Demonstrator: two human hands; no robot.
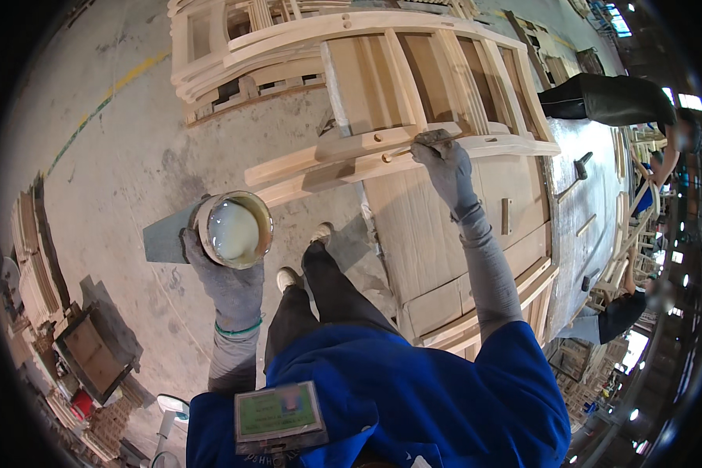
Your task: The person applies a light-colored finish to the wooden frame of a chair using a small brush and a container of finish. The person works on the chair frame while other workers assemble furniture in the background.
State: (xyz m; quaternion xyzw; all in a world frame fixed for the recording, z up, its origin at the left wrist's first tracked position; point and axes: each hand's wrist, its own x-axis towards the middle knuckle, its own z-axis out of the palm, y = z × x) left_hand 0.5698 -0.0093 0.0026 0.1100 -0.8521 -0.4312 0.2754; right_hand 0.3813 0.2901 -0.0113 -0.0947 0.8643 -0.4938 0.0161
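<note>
My left hand [232, 292], in a grey glove, grips a round tub [267, 222] with a stained rim and milky white liquid inside. A flat grey-green piece [166, 235] juts out behind the tub; whether I hold it too is hidden. My right hand [449, 175], also gloved, is closed on a thin stick [404, 151] at the near rail of a pale wooden slatted frame [402, 74]. The stick's tip lies close to a round hole in that rail. The frame rests on a cardboard-covered table [476, 187].
More wooden frames [203, 54] are stacked on the floor beyond. A hammer [579, 168] lies on a shiny sheeted surface at right, where people [616, 97] stand. Wood stacks [35, 261] and a dark-framed box [93, 351] sit at left.
</note>
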